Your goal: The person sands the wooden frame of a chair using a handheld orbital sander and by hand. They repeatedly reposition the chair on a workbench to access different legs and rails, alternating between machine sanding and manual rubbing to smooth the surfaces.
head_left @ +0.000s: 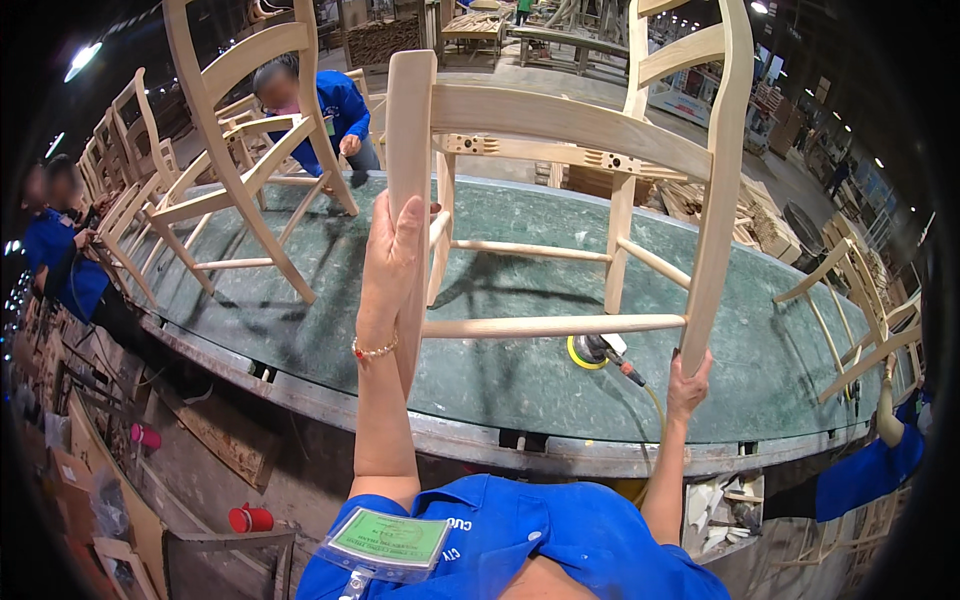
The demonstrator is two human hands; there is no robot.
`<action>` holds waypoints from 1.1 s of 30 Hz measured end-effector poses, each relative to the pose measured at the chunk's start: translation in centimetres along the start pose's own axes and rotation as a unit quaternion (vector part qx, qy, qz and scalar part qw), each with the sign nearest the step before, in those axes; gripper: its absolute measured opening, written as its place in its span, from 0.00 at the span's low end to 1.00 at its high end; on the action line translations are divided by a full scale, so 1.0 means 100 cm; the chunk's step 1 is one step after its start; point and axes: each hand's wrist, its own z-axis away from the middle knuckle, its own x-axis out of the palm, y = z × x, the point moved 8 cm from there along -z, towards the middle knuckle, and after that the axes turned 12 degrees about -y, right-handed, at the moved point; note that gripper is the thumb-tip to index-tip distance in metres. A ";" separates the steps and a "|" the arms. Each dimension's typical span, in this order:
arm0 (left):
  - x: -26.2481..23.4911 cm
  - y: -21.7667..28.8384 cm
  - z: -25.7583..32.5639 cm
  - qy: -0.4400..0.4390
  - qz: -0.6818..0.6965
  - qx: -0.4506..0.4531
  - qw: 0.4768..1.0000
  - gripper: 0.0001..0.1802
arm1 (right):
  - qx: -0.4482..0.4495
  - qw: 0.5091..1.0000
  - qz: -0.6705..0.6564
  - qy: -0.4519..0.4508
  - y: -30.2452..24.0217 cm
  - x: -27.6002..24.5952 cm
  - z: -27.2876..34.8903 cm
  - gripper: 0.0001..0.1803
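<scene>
Left hand (392, 250) grips the left leg of the bare wooden chair (560, 130), right hand (688, 385) grips its right leg, above the green tabletop (500, 380)

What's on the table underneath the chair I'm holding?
A yellow-padded sander with its hose lies on the green table under the chair frame. The chair's lowest rail crosses its top edge.

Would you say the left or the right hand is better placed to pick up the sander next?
Probably the right hand: it grips the chair leg low, right beside the sander; the left hand is higher up.
</scene>
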 end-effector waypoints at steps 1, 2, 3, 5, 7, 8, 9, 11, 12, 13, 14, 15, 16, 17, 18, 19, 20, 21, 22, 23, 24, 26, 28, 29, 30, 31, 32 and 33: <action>0.001 -0.003 0.009 0.002 -0.020 -0.002 1.000 0.31 | -0.008 1.000 -0.002 0.003 0.001 -0.002 0.002 0.27; 0.001 -0.006 0.020 0.006 -0.043 -0.003 0.999 0.31 | -0.016 1.000 -0.008 0.006 -0.001 -0.002 0.002 0.27; 0.001 -0.009 0.035 0.021 -0.055 -0.008 0.998 0.32 | -0.025 1.000 -0.014 0.009 -0.002 -0.003 0.001 0.27; 0.008 -0.021 0.069 0.043 -0.076 -0.019 0.996 0.33 | -0.004 1.000 0.003 0.005 0.007 -0.005 0.005 0.28; 0.017 -0.028 0.096 0.036 -0.071 -0.059 0.995 0.33 | 0.011 1.000 0.011 0.006 0.015 -0.007 0.008 0.28; 0.014 -0.035 0.112 0.034 -0.056 -0.057 0.996 0.33 | 0.012 1.000 0.004 0.007 0.014 -0.005 0.007 0.28; 0.006 -0.052 0.129 0.032 -0.038 -0.056 0.997 0.32 | 0.012 1.000 -0.001 0.009 0.012 -0.005 0.004 0.28; 0.006 -0.077 0.153 -0.008 0.032 -0.111 0.993 0.30 | -0.019 0.999 0.009 0.025 0.007 -0.003 0.003 0.28; 0.006 -0.085 0.167 -0.034 0.077 -0.169 0.982 0.28 | -0.033 0.999 0.014 0.030 0.007 -0.004 0.003 0.28; 0.002 -0.090 0.186 -0.042 0.113 -0.231 0.966 0.26 | -0.017 0.999 0.024 0.019 0.008 -0.001 0.003 0.28; 0.003 -0.093 0.190 -0.053 0.104 -0.242 0.963 0.25 | -0.002 0.999 0.032 0.007 0.008 0.000 0.003 0.28; 0.004 -0.101 0.188 -0.063 0.094 -0.254 0.960 0.23 | 0.011 0.999 0.040 -0.007 0.009 0.002 0.005 0.28; 0.003 -0.103 0.189 -0.063 0.087 -0.266 0.958 0.21 | 0.011 0.999 0.036 -0.004 0.008 0.002 0.008 0.28; 0.006 -0.106 0.189 -0.068 0.107 -0.282 0.951 0.19 | 0.009 0.999 0.035 0.002 0.010 -0.003 0.009 0.28; 0.009 -0.105 0.190 -0.081 0.119 -0.284 0.948 0.19 | 0.008 0.999 0.034 0.008 0.011 -0.005 0.011 0.28; 0.010 -0.108 0.190 -0.096 0.131 -0.283 0.945 0.19 | 0.004 0.999 0.033 0.008 0.011 -0.006 0.010 0.28; 0.012 -0.109 0.193 -0.111 0.143 -0.281 0.942 0.19 | 0.000 0.999 0.032 0.009 0.011 -0.006 0.011 0.28; 0.013 -0.108 0.198 -0.115 0.158 -0.274 0.942 0.19 | -0.003 0.999 0.032 0.010 0.011 -0.006 0.013 0.28; 0.011 -0.111 0.200 -0.120 0.143 -0.282 0.941 0.18 | -0.014 0.999 0.028 0.013 0.009 -0.007 0.014 0.29; 0.008 -0.113 0.206 -0.127 0.129 -0.290 0.940 0.17 | -0.024 0.999 0.025 0.017 0.008 -0.007 0.015 0.29; 0.008 -0.115 0.212 -0.134 0.114 -0.298 0.938 0.17 | -0.033 0.999 0.023 0.022 0.007 -0.007 0.016 0.29; 0.007 -0.116 0.221 -0.080 0.076 -0.306 0.946 0.13 | -0.027 0.999 0.027 0.012 0.013 -0.004 0.016 0.29; 0.003 -0.118 0.232 -0.041 0.025 -0.288 0.956 0.13 | -0.029 0.999 0.043 0.011 0.020 -0.003 0.013 0.30; 0.009 -0.117 0.241 -0.044 0.025 -0.284 0.957 0.13 | -0.027 0.998 0.058 0.018 0.024 -0.004 0.014 0.30; 0.018 -0.116 0.251 -0.042 0.028 -0.279 0.959 0.12 | -0.026 0.997 0.072 0.023 0.029 -0.003 0.013 0.30; 0.034 -0.111 0.262 -0.044 0.035 -0.278 0.959 0.12 | -0.035 0.995 0.091 0.028 0.040 -0.010 0.009 0.31; 0.047 -0.106 0.273 -0.040 0.037 -0.277 0.959 0.12 | -0.058 0.993 0.100 0.023 0.042 -0.013 0.002 0.31; 0.065 -0.107 0.284 -0.045 0.056 -0.304 0.950 0.12 | -0.082 0.990 0.109 0.018 0.044 -0.016 -0.006 0.31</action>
